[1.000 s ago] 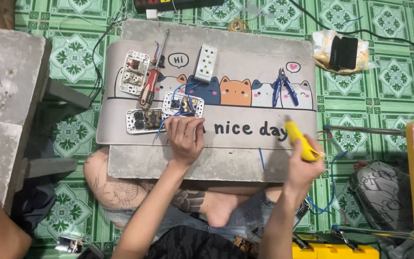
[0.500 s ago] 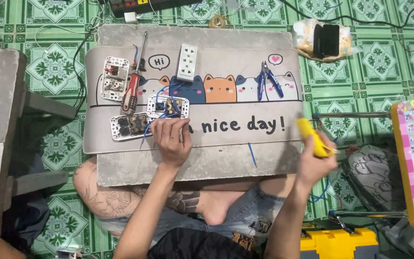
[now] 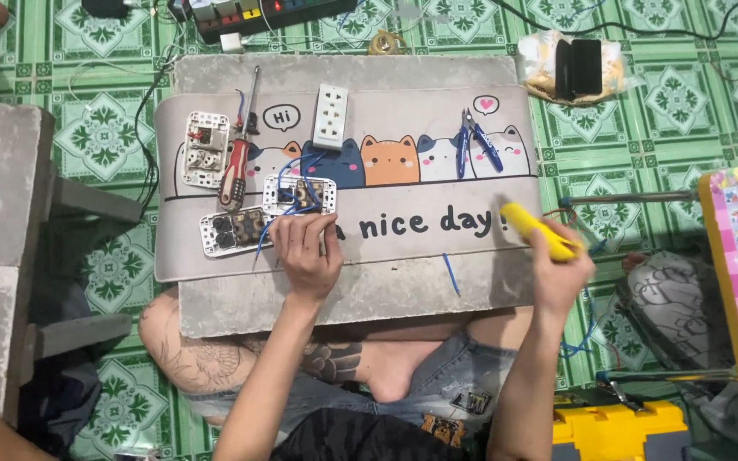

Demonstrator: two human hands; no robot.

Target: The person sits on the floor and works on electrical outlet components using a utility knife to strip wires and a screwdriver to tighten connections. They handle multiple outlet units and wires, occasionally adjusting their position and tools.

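Nearest the person, the right hand sits at the bench's right front edge, its grip closed around a yellow-handled tool whose tip points up and left over the cartoon cat mat. The left hand rests flat near the mat's front edge, fingers loosely curled with nothing pinched, fingertips touching the lower rim of the wired socket module.

In my judgement the work in hand is on that module: the left hand should press it firmly against the mat so it cannot slide, keeping fingers off the blue wires, while the tool comes in steadily from the right.

The module is a white rectangular frame lying back-side up, left of the mat's centre, with brass terminals showing and blue wires looping over it. A second white socket plate lies just beside it on the left. Farther back lie a red-handled screwdriver, another white plate, a white outlet and blue-handled pliers.
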